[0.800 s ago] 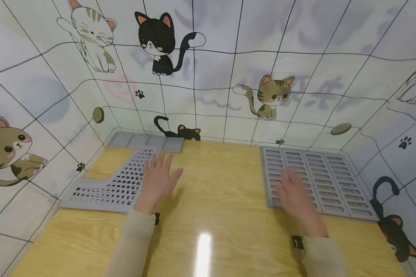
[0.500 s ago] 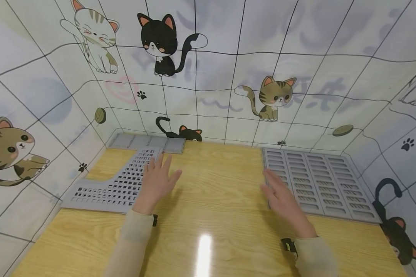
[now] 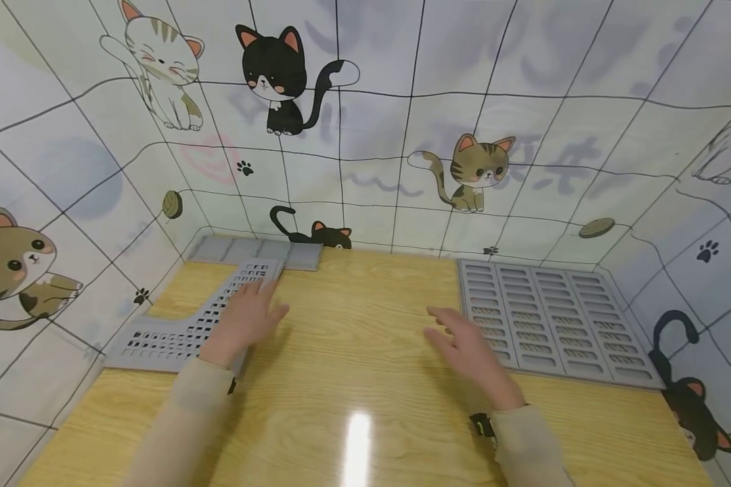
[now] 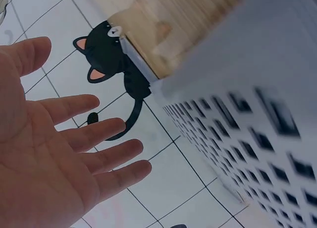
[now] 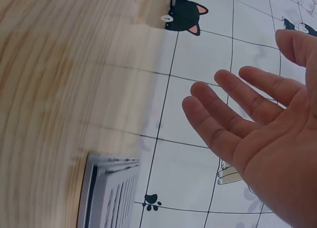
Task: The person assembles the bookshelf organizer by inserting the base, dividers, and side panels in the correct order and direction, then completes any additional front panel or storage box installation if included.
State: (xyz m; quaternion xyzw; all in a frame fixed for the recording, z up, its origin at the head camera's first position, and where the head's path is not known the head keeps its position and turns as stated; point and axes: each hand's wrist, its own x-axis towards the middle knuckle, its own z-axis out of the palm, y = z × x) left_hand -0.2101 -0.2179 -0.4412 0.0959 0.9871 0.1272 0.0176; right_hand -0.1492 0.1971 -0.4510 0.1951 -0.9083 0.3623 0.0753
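Over the right side of a grey plastic panel with rows of square holes [image 3: 158, 338] is my left hand [image 3: 244, 321], its fingers spread and holding nothing. Whether it touches the panel cannot be told from the head view; in the left wrist view the hand [image 4: 54, 158] appears apart from the panel [image 4: 213, 89]. My right hand [image 3: 472, 348] hovers above the wooden table, just left of the grey slotted panel [image 3: 560, 318]. Seen from the right wrist, that hand [image 5: 267, 134] has loosely bent, separated fingers with nothing in them.
A flat grey strip panel [image 3: 237, 250] lies along the back left edge, partly behind the holed panel. White wall covering [image 3: 378, 122] with cartoon cats rises behind and on both sides of the wooden table [image 3: 353, 352]. Both wrists wear small black devices.
My right hand has moved left, off the slotted panel and over the wood. My left hand has shifted left and slightly towards me. The panels have stayed in place.
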